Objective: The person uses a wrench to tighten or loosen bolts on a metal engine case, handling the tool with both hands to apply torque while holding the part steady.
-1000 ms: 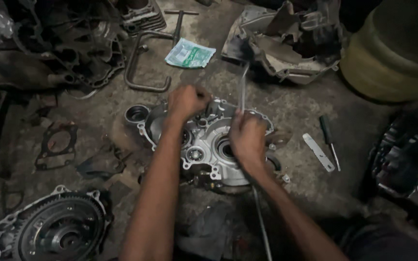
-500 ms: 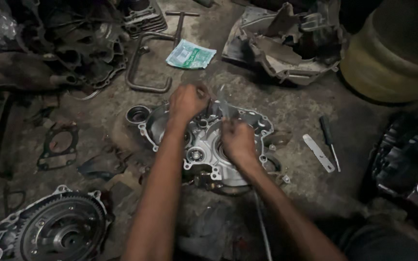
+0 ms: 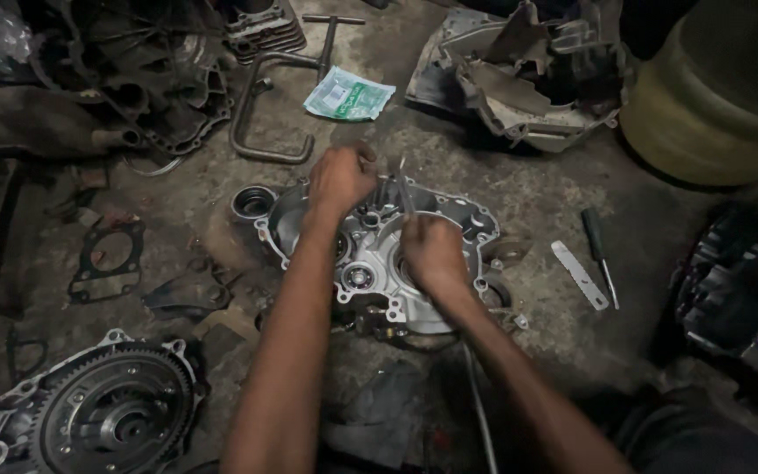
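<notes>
Two hands work over a silver engine case [image 3: 379, 254] lying flat on the dirty floor [image 3: 537, 193], its open side up so the inside can be reached. The left hand [image 3: 341, 178], clenched, presses on the case's far rim, seemingly steadying it. The right hand [image 3: 432, 253] grips a thin metal tool [image 3: 404, 180] standing upright just above the case's middle.

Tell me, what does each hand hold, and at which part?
The right hand grips a thin metal tool at its lower end, over the engine cover. What the left hand holds cannot be told.
</notes>
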